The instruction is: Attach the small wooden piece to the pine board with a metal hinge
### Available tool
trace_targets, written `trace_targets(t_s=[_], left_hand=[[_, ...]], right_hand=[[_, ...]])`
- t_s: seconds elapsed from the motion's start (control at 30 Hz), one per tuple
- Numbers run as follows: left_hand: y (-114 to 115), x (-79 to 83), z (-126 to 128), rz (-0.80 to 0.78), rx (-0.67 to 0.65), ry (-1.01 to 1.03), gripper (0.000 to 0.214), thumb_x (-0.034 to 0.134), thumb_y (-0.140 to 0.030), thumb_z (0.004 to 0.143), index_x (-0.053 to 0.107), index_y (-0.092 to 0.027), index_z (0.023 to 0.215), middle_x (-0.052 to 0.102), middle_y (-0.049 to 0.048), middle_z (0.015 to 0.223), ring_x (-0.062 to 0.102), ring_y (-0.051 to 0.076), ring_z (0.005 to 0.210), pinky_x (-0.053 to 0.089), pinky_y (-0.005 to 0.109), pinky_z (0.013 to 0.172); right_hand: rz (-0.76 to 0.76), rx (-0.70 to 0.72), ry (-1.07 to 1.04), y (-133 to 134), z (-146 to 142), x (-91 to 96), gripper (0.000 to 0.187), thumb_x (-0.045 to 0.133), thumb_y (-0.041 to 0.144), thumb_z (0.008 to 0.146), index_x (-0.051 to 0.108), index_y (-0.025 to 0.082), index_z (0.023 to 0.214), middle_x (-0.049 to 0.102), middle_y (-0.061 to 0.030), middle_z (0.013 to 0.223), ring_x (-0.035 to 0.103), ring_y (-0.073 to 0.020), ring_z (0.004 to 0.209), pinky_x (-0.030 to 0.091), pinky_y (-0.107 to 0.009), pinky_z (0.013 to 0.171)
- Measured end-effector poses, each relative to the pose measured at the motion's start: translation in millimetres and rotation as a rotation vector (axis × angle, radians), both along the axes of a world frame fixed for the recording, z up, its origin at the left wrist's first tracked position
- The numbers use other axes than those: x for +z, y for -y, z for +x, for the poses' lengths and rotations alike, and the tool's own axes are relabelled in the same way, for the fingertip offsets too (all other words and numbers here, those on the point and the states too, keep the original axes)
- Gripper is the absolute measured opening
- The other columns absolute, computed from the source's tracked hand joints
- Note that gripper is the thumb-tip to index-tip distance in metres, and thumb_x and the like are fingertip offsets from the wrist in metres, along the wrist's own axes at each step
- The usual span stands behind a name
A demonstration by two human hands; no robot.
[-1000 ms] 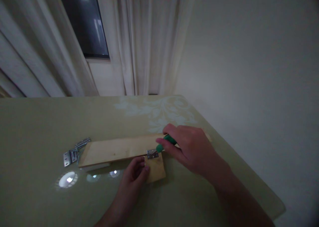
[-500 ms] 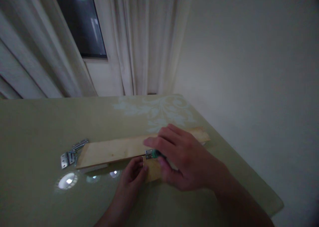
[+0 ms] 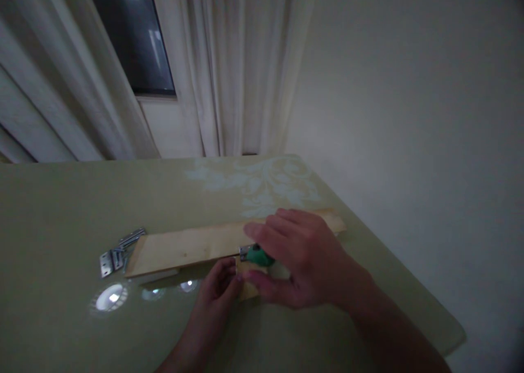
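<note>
A small wooden block (image 3: 248,292) lies against the near side of a long wooden board (image 3: 176,248). My left hand (image 3: 221,286) is closed on the block's left edge, fingers curled and thumb against it. A metal hinge (image 3: 244,251) sits where block and board meet. Over it stands a short green-handled screwdriver (image 3: 260,256), its tip hidden. My right hand (image 3: 301,258) is around the handle from the right, with thumb and forefinger on either side in a loose hold.
Several loose metal hinges (image 3: 110,261) are piled by the board's left end. The table (image 3: 73,209) has a glossy greenish top with a pale floral pattern. Its right edge runs along a white wall (image 3: 409,144). Curtains (image 3: 254,62) and a dark window (image 3: 131,35) stand behind.
My right hand has shifted and turned slightly, with the thumb now further left and more of the green handle showing. My left hand, the block and the board stay put.
</note>
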State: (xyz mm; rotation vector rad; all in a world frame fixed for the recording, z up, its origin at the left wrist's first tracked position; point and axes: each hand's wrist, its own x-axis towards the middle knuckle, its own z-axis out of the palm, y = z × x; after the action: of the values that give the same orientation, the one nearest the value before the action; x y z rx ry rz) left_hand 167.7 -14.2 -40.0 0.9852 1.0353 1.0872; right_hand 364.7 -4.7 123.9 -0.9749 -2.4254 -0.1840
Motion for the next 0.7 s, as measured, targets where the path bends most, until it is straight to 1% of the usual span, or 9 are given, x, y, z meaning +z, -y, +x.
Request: trace_targets(t_s=[0.07, 0.13, 0.23, 0.3, 0.4, 0.5, 0.6, 0.67, 0.7], left_hand=[[0.4, -0.2, 0.0, -0.021, -0.013, -0.009, 0.046, 0.087, -0.054, 0.077, 0.074, -0.021, 0.106, 0.082, 0.0112, 0.104, 0.077, 0.029, 0.096, 0.06, 0.036, 0.085], [0.3, -0.3, 0.2, -0.031, -0.019, -0.01, 0.046, 0.086, -0.055, 0.078, 0.074, -0.021, 0.106, 0.082, 0.0112, 0.104, 0.077, 0.028, 0.096, 0.06, 0.035, 0.083], [-0.3, -0.2, 0.2, -0.01, -0.018, -0.01, 0.048, 0.088, -0.055, 0.076, 0.074, -0.02, 0.105, 0.082, 0.0115, 0.102, 0.077, 0.029, 0.096, 0.06, 0.035, 0.083], [-0.4, -1.2, 0.0, 0.007, -0.004, -0.023, 0.049, 0.088, -0.056, 0.075, 0.074, -0.019, 0.105, 0.081, 0.0119, 0.101, 0.076, 0.03, 0.096, 0.06, 0.037, 0.084], [-0.3, -5.4, -0.2, -0.011, 0.005, -0.041, 0.052, 0.087, -0.057, 0.076, 0.073, -0.019, 0.108, 0.081, 0.0124, 0.104, 0.076, 0.03, 0.098, 0.06, 0.037, 0.085], [-0.6, -9.1, -0.3, -0.035, -0.011, -0.033, 0.054, 0.086, -0.059, 0.077, 0.072, -0.019, 0.11, 0.081, 0.0123, 0.106, 0.076, 0.029, 0.1, 0.06, 0.036, 0.084], [-1.0, -8.1, -0.6, -0.008, -0.015, -0.034, 0.052, 0.087, -0.058, 0.077, 0.072, -0.02, 0.109, 0.081, 0.0108, 0.104, 0.076, 0.028, 0.099, 0.06, 0.035, 0.085], [-1.0, -5.7, -0.5, 0.005, -0.023, -0.028, 0.05, 0.087, -0.057, 0.077, 0.073, -0.02, 0.107, 0.081, 0.0108, 0.105, 0.076, 0.028, 0.099, 0.06, 0.035, 0.086], [-0.9, -4.6, -0.2, 0.005, -0.026, -0.025, 0.05, 0.086, -0.057, 0.077, 0.073, -0.019, 0.107, 0.081, 0.0112, 0.106, 0.076, 0.028, 0.099, 0.06, 0.036, 0.087]], right_hand=[[-0.008, -0.151, -0.013, -2.1, 3.6, -0.9, 0.03, 0.054, 0.046, 0.105, 0.067, 0.02, 0.102, 0.07, -0.0005, 0.072, 0.062, -0.0176, 0.066, 0.036, -0.032, 0.062], [-0.027, -0.174, -0.018, -2.7, 4.9, -0.1, 0.027, 0.047, 0.036, 0.108, 0.068, 0.02, 0.103, 0.071, -0.0005, 0.074, 0.063, -0.0167, 0.067, 0.037, -0.031, 0.064], [-0.017, 0.007, 0.005, 0.8, 1.7, 3.0, 0.026, 0.046, 0.025, 0.101, 0.067, 0.017, 0.114, 0.074, -0.0054, 0.091, 0.064, -0.0202, 0.082, 0.043, -0.034, 0.074], [-0.027, 0.077, 0.024, 2.6, 0.7, 4.0, 0.026, 0.048, 0.029, 0.099, 0.066, 0.017, 0.114, 0.073, -0.0056, 0.09, 0.064, -0.0212, 0.081, 0.043, -0.034, 0.072], [-0.033, -0.061, 0.02, 0.1, 5.1, 3.5, 0.031, 0.048, 0.043, 0.107, 0.067, 0.019, 0.104, 0.072, -0.0022, 0.077, 0.063, -0.0186, 0.067, 0.036, -0.032, 0.063], [-0.02, -0.168, 0.018, -3.1, 9.5, 4.2, 0.03, 0.044, 0.035, 0.11, 0.068, 0.018, 0.105, 0.074, -0.0032, 0.08, 0.064, -0.0184, 0.069, 0.037, -0.032, 0.065], [-0.039, -0.006, 0.004, -0.9, 7.2, 6.5, 0.03, 0.045, 0.023, 0.102, 0.065, 0.016, 0.124, 0.073, -0.0068, 0.095, 0.065, -0.0219, 0.086, 0.043, -0.034, 0.074], [-0.033, 0.062, -0.002, 1.2, 4.7, 6.7, 0.034, 0.049, 0.026, 0.099, 0.064, 0.015, 0.127, 0.072, -0.0071, 0.096, 0.064, -0.0229, 0.088, 0.044, -0.034, 0.075], [-0.02, 0.044, 0.0, 1.5, 4.0, 6.1, 0.031, 0.051, 0.03, 0.101, 0.065, 0.015, 0.125, 0.072, -0.006, 0.092, 0.064, -0.0224, 0.084, 0.043, -0.034, 0.072]])
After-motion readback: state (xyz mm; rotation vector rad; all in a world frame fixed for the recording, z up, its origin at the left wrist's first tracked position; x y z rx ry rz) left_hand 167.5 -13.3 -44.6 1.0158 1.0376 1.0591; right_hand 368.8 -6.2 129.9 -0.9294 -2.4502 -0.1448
